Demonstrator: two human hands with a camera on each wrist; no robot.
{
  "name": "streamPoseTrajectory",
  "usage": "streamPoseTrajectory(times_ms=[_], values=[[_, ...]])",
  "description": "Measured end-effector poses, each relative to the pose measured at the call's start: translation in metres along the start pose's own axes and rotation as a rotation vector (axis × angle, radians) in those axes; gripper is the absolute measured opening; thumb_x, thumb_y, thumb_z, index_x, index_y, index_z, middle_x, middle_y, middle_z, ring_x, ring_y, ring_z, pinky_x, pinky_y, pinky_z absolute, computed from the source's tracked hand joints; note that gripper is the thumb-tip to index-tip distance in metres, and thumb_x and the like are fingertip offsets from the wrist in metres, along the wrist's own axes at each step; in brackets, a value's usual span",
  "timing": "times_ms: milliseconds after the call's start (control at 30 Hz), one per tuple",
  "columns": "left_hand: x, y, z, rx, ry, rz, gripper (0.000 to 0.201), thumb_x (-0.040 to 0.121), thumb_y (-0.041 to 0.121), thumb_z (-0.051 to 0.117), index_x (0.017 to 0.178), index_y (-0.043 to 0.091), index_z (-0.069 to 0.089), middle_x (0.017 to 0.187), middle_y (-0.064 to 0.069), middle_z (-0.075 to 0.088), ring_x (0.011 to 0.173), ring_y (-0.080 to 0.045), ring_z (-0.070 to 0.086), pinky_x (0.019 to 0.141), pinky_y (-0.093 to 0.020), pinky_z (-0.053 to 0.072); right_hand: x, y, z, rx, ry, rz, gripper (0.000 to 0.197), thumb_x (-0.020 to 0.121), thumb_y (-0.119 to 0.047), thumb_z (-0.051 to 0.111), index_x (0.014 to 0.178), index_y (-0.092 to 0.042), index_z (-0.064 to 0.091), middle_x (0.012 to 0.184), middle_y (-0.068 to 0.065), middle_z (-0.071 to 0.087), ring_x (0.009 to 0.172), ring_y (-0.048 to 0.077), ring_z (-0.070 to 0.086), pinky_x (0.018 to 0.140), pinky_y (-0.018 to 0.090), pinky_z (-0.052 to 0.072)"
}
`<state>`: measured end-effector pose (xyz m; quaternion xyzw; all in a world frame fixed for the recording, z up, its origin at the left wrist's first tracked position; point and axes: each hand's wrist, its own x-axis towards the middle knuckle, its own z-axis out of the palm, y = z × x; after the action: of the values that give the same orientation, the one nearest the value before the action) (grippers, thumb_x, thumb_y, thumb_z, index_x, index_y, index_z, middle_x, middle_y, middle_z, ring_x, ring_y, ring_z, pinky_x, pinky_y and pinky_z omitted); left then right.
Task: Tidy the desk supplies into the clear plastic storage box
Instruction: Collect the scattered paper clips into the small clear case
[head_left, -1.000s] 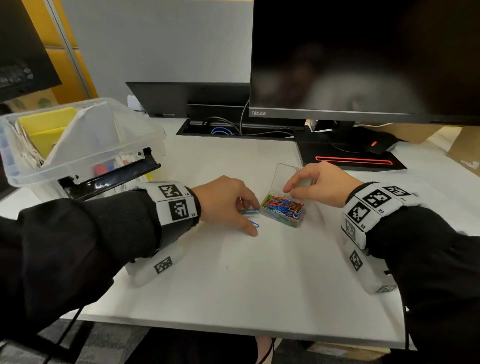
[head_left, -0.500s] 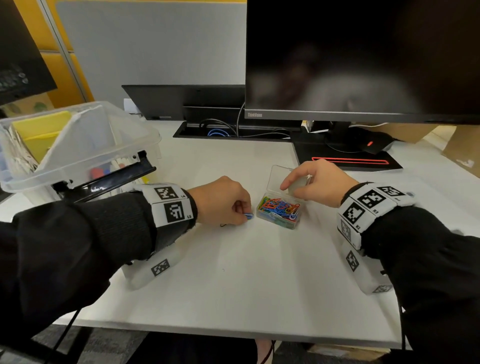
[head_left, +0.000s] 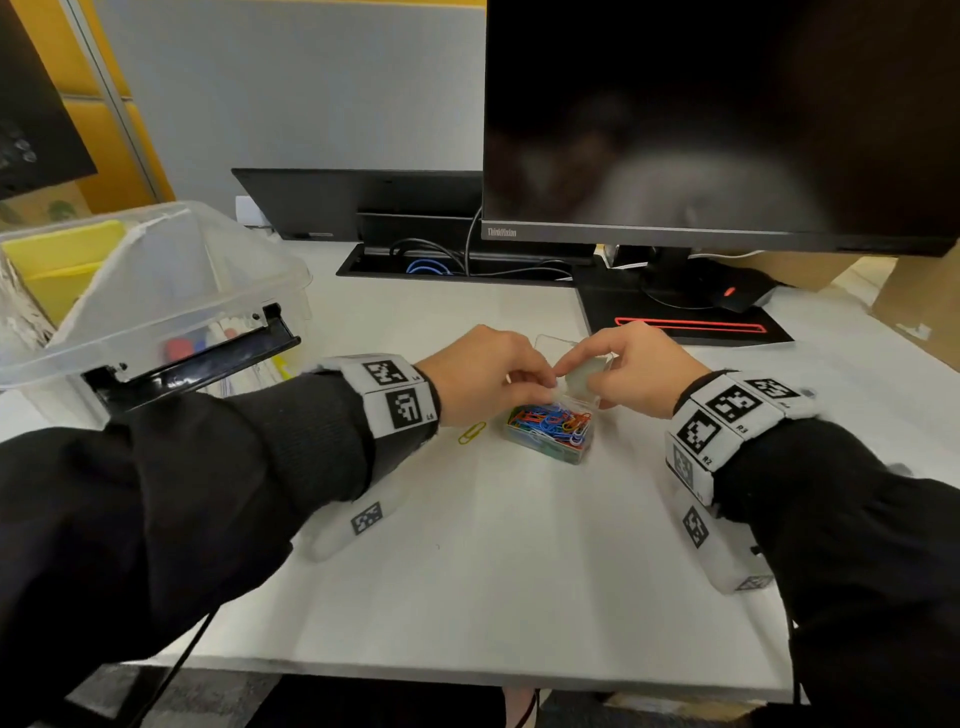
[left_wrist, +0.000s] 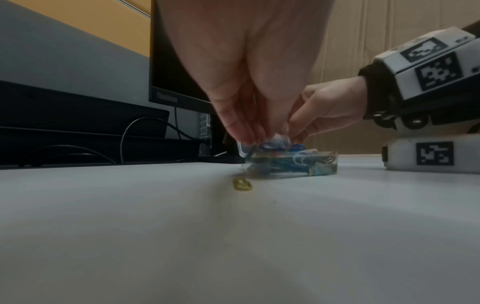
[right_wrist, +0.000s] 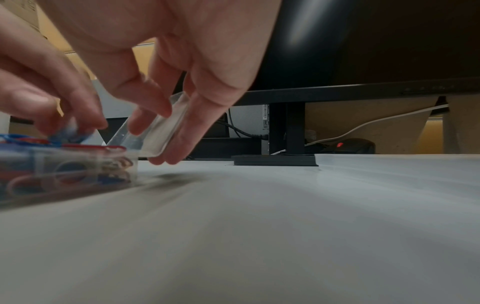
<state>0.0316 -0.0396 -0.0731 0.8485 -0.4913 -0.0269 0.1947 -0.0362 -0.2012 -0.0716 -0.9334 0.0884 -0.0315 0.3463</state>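
A second ago the left hand (head_left: 485, 376) was on the worktop (head_left: 493, 561) beside the small clear paper-clip case (head_left: 553, 434), gathering loose clips; now it has lifted over the case's far corner, fingertips bunched and pinching what looks like a blue clip or two (the left wrist view is blurred there, so the count is uncertain) just above the heap of coloured paper clips (left_wrist: 283, 159). The right hand (head_left: 636, 371) has stayed at the case's hinged lid (right_wrist: 155, 127), fingers curled round it and holding it tilted open. One yellow paper clip (head_left: 471, 432) lies on the worktop just left of the case, so the gathering is not finished. The clear plastic storage box (head_left: 156, 312) stands well apart at the left, lid up; the case must still be shut and carried there.
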Motion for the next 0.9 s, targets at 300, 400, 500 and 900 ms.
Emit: streamPoseTrajectory(times_ms=[300, 400, 500, 900], values=[[-0.029, -0.033, -0.004, 0.066, -0.126, -0.362, 0.037, 0.074, 0.046, 0.07, 0.096, 0.016, 0.064, 0.085, 0.005, 0.06, 0.074, -0.009, 0.053, 0.072, -0.018, 0.042, 0.002, 0.001, -0.001, -0.061, 0.024, 0.033, 0.032, 0.083, 0.0, 0.053, 0.096, -0.022, 0.071, 0.129, 0.001, 0.055, 0.091, 0.03, 0.065, 0.077, 0.036, 0.058], [-0.031, -0.037, -0.004, 0.027, -0.143, -0.316, 0.025, 0.076, 0.034, 0.071, 0.093, 0.016, 0.067, 0.073, 0.01, 0.057, 0.062, 0.001, 0.048, 0.061, -0.009, 0.038, 0.002, 0.0, 0.0, -0.057, -0.032, 0.045, 0.028, 0.084, -0.002, 0.054, 0.094, -0.022, 0.071, 0.123, 0.0, 0.057, 0.091, 0.026, 0.064, 0.074, 0.033, 0.057], [-0.028, -0.035, -0.004, 0.03, -0.154, -0.27, 0.014, 0.08, 0.024, 0.067, 0.091, 0.016, 0.07, 0.065, 0.017, 0.054, 0.059, 0.003, 0.049, 0.06, -0.004, 0.036, 0.0, -0.001, 0.0, -0.048, -0.082, 0.037, 0.018, 0.083, -0.009, 0.062, 0.091, -0.021, 0.073, 0.103, -0.001, 0.064, 0.077, 0.021, 0.062, 0.066, 0.032, 0.054], [-0.014, -0.034, -0.004, -0.075, -0.117, -0.303, 0.006, 0.076, 0.011, 0.062, 0.079, 0.015, 0.066, 0.057, 0.004, 0.063, 0.041, 0.001, 0.053, 0.051, -0.005, 0.043, 0.005, 0.007, 0.001, -0.04, -0.122, -0.044, 0.007, 0.076, -0.023, 0.073, 0.082, -0.021, 0.076, 0.084, -0.01, 0.067, 0.074, 0.003, 0.057, 0.055, 0.007, 0.038]])
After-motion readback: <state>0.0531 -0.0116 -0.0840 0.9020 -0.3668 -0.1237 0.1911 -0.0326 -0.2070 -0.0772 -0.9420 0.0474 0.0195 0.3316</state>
